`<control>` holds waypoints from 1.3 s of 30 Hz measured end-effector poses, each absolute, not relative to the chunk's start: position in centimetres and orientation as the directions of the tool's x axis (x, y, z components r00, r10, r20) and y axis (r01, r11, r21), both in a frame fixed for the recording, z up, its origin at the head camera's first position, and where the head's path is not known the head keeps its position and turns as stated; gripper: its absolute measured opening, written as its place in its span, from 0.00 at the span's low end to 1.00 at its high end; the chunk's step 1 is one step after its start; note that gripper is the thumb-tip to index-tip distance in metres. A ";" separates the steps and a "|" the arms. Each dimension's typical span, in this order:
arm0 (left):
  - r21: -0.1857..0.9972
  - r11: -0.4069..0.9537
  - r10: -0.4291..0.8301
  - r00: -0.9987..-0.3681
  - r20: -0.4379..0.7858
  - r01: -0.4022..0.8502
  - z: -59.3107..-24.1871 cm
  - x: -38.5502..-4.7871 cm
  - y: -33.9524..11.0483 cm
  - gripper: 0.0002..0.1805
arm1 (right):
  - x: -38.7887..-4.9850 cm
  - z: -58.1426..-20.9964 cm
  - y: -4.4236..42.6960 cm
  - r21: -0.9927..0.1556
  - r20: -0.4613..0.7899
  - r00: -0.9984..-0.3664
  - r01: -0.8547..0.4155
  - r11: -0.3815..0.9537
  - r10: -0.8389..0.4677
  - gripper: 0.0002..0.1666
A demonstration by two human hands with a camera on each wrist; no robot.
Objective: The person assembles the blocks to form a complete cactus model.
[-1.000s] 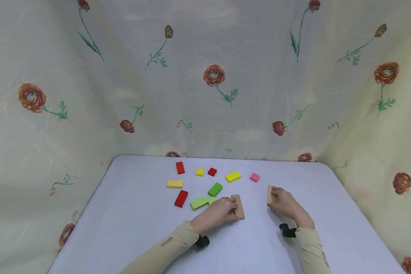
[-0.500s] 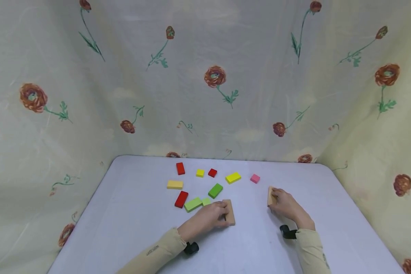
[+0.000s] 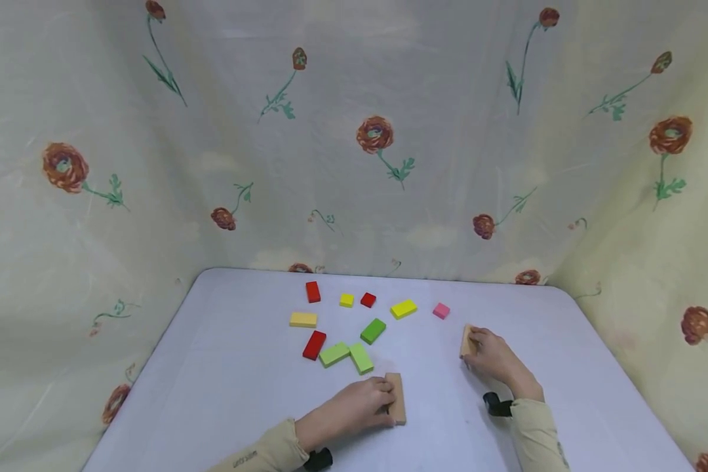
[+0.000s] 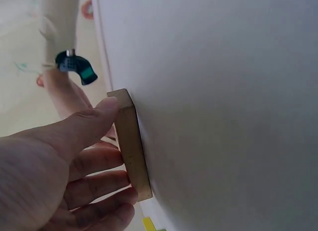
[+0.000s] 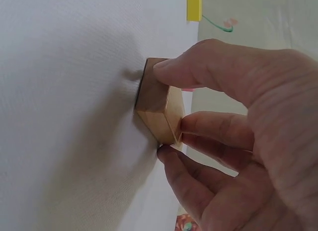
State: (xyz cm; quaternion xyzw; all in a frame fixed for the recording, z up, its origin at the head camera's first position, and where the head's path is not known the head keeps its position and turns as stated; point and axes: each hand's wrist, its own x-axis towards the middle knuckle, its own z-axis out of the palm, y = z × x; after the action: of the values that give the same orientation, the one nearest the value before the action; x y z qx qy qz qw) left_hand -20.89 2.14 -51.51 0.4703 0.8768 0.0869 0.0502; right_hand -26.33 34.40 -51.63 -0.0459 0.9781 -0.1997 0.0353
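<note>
My left hand point(image 3: 360, 406) holds a plain wooden block point(image 3: 396, 398) low at the middle of the table. In the left wrist view its thumb presses one end of that wooden block point(image 4: 131, 146), and the fingers lie along the side. On the right, my right hand point(image 3: 498, 359) grips a second wooden block point(image 3: 467, 341). Thumb and fingers pinch this block point(image 5: 158, 94) in the right wrist view, where it sits on or just over the white surface. Two light green blocks, one point(image 3: 334, 354) beside the other point(image 3: 362, 358), lie just beyond my left hand.
Further back on the white table point(image 3: 224, 393) lie a dark green block point(image 3: 373, 331), a yellow block point(image 3: 404, 309), a pink block point(image 3: 441, 311), a pale yellow block point(image 3: 303, 320) and several red and small yellow ones. A flowered curtain point(image 3: 425, 216) surrounds the table.
My left hand has drawn its wooden block left and then toward the near edge, uncovering the second light green block. The right hand and its block stay in place.
</note>
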 end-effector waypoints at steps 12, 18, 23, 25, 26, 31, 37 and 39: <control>0.014 0.436 0.897 -0.436 0.067 0.900 -50.6 -17.4 3.1 0.12 | -26.6 -52.0 34.5 -0.418 -0.101 -0.994 0.004 0.908 -0.043 0.39; 0.073 0.399 0.914 -0.403 0.048 0.914 -50.8 -16.4 3.4 0.12 | -26.6 -51.9 34.5 -0.426 -0.086 -0.994 -0.019 0.904 -0.061 0.38; 0.069 0.379 0.922 -0.383 0.053 0.923 -51.0 -16.0 3.5 0.12 | -26.5 -52.1 34.4 -0.449 -0.066 -0.995 -0.040 0.893 -0.079 0.38; 0.055 0.372 0.924 -0.375 0.070 0.926 -51.0 -16.0 3.5 0.12 | -26.5 -52.2 34.3 -0.451 -0.053 -0.995 -0.053 0.891 -0.086 0.38; 0.057 0.373 0.924 -0.376 0.072 0.926 -51.0 -16.0 3.5 0.12 | -26.5 -52.3 34.3 -0.450 -0.049 -0.995 -0.057 0.891 -0.088 0.37; 0.081 0.381 0.920 -0.386 0.062 0.921 -50.8 -16.0 3.5 0.11 | -26.6 -52.5 34.2 -0.447 -0.040 -0.995 -0.062 0.893 -0.089 0.37; 0.097 0.400 0.911 -0.407 0.067 0.912 -50.6 -15.9 3.5 0.10 | -26.7 -52.5 34.1 -0.451 -0.040 -0.996 -0.054 0.891 -0.080 0.38; 0.099 0.405 0.909 -0.412 0.066 0.909 -50.6 -15.9 3.5 0.11 | -26.8 -52.5 34.1 -0.451 -0.041 -0.996 -0.051 0.891 -0.078 0.38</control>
State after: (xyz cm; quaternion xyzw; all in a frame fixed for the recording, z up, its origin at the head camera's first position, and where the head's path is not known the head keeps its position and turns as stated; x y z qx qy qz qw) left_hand -15.94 3.48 -50.63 0.5422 0.8381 0.0598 -0.0007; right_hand -26.77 34.08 -52.53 -0.0331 0.9720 -0.2308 0.0291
